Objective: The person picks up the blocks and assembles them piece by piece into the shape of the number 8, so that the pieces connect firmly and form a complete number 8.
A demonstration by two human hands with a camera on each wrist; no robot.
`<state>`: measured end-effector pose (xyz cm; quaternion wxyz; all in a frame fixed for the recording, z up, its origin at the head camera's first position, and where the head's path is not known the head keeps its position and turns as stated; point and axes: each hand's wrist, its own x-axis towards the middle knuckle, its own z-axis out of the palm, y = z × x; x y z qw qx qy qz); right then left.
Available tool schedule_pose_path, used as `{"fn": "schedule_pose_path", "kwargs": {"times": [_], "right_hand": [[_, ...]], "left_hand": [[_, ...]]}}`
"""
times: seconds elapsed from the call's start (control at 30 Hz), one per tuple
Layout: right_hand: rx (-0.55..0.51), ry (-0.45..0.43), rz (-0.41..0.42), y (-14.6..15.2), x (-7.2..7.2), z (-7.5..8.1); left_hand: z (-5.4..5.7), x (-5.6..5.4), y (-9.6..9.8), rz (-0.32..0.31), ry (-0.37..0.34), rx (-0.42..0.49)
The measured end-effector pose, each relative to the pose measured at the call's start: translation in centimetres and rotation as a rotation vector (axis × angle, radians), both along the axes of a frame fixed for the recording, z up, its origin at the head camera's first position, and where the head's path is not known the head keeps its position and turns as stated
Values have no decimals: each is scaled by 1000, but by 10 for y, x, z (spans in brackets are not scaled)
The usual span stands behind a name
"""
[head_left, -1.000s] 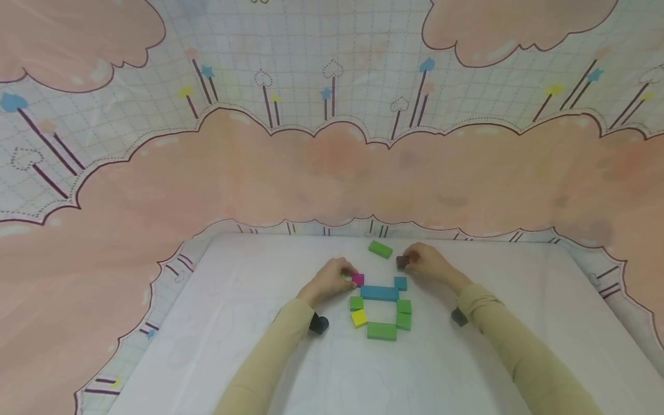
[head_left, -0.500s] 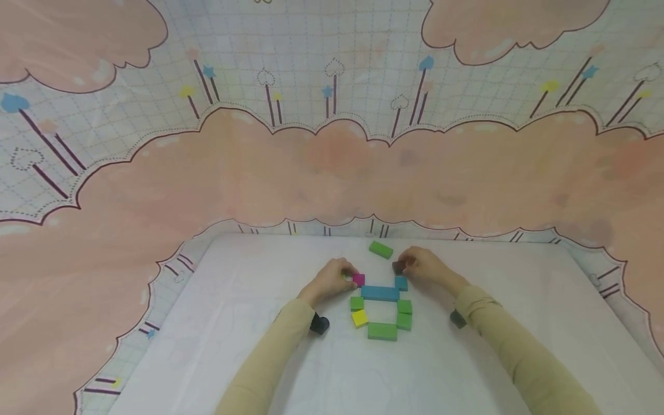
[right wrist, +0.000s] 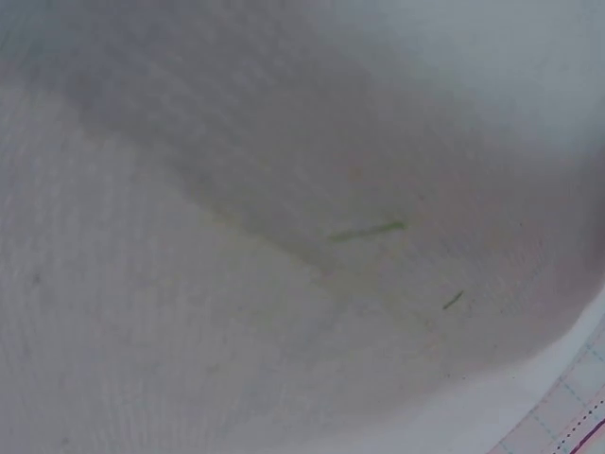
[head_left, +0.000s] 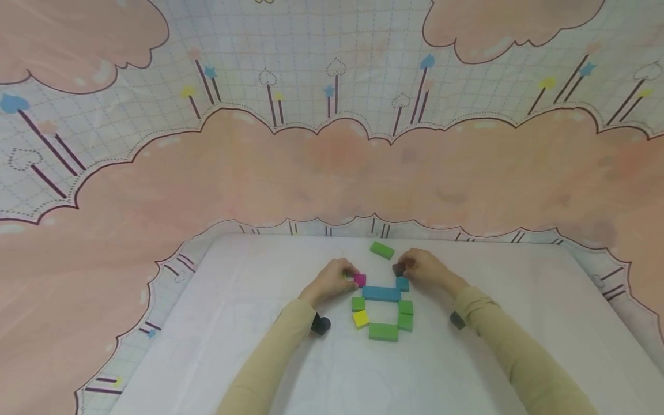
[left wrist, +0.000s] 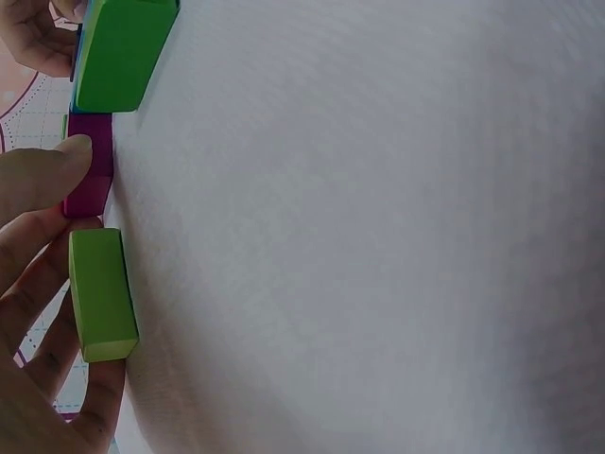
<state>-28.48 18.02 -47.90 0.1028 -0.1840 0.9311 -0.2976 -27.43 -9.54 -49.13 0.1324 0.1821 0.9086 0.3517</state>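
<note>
My left hand pinches a magenta block at the left end of a long blue block. In the left wrist view the thumb presses the magenta block, and a light green block lies against the other fingers. A dark brown block is held by the fingertips of my right hand, just behind a small blue cube. Whether these two touch I cannot tell. The right wrist view shows neither the right hand nor any block.
Nearer than the long blue block, small green blocks, a yellow cube and a green block outline a ring. Another green block lies farther back. White cloth covers the table; a patterned curtain hangs behind.
My right hand has brought the dark brown block slightly left and nearer, up behind the small blue cube. The left hand keeps its pinch on the magenta block.
</note>
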Motion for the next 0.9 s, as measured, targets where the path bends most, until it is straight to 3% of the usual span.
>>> {"fn": "schedule_pose_path", "kwargs": {"times": [0.9], "right_hand": [[-53,-42,-18,2,-7,-2]], "left_hand": [[0,-1,3,25,-8,11]]}}
